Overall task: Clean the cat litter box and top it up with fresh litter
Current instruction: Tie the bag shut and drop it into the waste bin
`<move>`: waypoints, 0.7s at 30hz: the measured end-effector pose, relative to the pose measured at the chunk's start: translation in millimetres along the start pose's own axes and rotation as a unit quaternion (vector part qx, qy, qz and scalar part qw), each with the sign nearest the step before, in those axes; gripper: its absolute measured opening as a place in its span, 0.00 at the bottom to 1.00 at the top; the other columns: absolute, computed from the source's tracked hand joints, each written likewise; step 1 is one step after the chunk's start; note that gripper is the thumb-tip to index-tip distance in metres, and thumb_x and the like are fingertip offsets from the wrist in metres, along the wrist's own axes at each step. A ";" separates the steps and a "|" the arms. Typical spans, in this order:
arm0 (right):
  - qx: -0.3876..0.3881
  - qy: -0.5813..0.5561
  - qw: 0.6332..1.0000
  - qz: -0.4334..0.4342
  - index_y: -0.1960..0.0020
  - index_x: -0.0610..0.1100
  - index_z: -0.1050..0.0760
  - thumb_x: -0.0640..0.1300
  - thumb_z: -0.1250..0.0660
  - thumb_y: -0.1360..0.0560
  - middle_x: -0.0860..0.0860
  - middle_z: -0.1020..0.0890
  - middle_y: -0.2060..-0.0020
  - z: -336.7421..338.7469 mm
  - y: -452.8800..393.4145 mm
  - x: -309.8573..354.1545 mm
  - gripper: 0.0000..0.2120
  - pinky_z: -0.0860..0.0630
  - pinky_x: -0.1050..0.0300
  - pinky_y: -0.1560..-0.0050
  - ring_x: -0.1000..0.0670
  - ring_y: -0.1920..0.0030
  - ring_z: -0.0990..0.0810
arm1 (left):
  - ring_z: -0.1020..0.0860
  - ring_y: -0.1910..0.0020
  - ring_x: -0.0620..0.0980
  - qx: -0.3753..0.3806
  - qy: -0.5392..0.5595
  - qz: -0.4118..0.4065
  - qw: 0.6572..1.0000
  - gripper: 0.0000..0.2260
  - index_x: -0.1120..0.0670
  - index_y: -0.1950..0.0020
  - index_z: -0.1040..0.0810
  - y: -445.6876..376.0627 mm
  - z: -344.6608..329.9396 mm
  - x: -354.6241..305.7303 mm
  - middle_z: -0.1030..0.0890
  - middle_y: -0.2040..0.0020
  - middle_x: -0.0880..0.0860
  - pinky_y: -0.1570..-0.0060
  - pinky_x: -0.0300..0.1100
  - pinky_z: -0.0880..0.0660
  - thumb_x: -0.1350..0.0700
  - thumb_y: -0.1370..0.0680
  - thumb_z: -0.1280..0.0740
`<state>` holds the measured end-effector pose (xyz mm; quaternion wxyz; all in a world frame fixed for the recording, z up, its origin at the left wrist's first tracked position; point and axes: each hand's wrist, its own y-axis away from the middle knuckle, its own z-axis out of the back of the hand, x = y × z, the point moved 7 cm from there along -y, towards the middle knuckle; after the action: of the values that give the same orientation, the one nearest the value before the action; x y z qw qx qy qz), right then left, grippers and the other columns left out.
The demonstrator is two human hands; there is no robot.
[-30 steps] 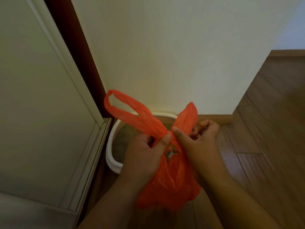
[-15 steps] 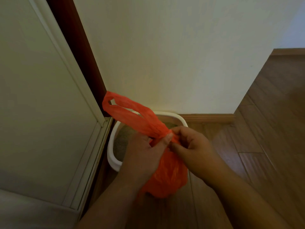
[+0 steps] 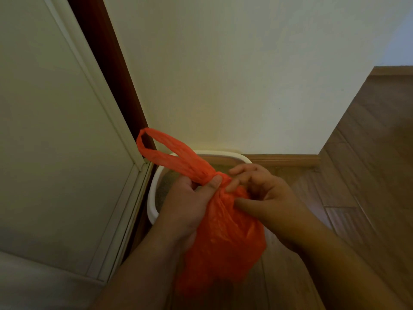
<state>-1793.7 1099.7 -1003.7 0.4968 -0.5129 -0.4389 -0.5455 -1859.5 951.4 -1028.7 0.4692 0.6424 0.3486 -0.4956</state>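
orange bag (image 3: 223,238) hangs mid-frame over the floor (image 3: 368,175), in front of the white litter box (image 3: 154,198) that sits at 12 o'clock against the wall (image 3: 223,74). thin crinkly plastic, soft and a bit slippery, looks lightly loaded and sagging at the bottom; likely tears if yanked. best hold is the bunched neck, not the belly. one handle loop (image 3: 161,151) sticks up toward 10 o'clock, free.

left hand (image 3: 187,206) is closed around the neck, thumb pressed across the twist just under the loop. right hand (image 3: 261,193) is at 3 o'clock of the neck, fingers curled and pinching plastic at the knot; the other handle is hidden in that hand, can't tell how it's routed. judged step: tying the bag off. litter is barely visible in the box behind the hands. white door (image 3: 55,130) at 9 o'clock.
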 end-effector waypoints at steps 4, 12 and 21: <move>-0.013 0.151 0.985 0.084 0.45 0.53 0.15 0.34 0.26 0.28 0.61 0.20 0.42 4.6 -0.2 10.6 0.18 0.20 0.56 0.43 0.57 0.39 0.22 | 0.14 0.52 0.56 0.033 0.105 0.060 0.992 0.08 0.59 0.41 0.21 3.7 -7.7 2.5 0.14 0.50 0.60 0.55 0.50 0.18 0.59 0.19 0.32; -0.008 0.245 0.961 0.129 0.45 0.57 0.17 0.40 0.28 0.25 0.65 0.20 0.42 4.5 0.7 11.9 0.14 0.23 0.66 0.48 0.59 0.41 0.22 | 0.15 0.48 0.57 0.042 0.022 0.038 0.998 0.03 0.51 0.48 0.16 3.3 -4.8 0.7 0.13 0.49 0.56 0.44 0.57 0.20 0.56 0.20 0.30; -0.097 -0.126 0.984 -0.083 0.47 0.47 0.18 0.53 0.36 0.20 0.42 0.15 0.50 3.9 1.5 -12.4 0.12 0.30 0.38 0.55 0.38 0.56 0.24 | 0.15 0.56 0.43 -0.004 -0.184 -0.087 0.979 0.08 0.44 0.50 0.15 5.8 0.7 -18.9 0.14 0.57 0.43 0.51 0.47 0.20 0.41 0.22 0.30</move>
<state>-1792.0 1104.5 -1015.8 0.3384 -0.5851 -0.4840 -0.5557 -1859.4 949.2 -1009.0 0.4833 0.5056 0.3126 -0.6427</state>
